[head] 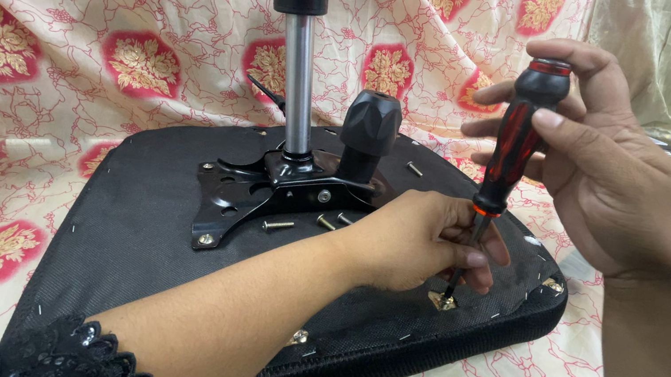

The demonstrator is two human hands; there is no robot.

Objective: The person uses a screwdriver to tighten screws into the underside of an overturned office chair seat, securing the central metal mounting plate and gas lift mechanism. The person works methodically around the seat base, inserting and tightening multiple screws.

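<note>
Right hand [614, 183] grips the red-and-black screwdriver [511, 145] handle, fingers closed around its top, shaft upright. Left hand [426, 239] sits just below, fingers pinched shut on the metal shaft near the tip. Tip sits on a brass fitting [441, 300] at the edge of the upturned black seat base [139, 238]. Beyond the left fingers: black mounting plate [272, 192] with gas-lift column [298, 84] and black knob [370, 122]. Loose screws [278, 225] lie on the seat just beside the plate. Floral cloth [63, 38] under everything.
</note>
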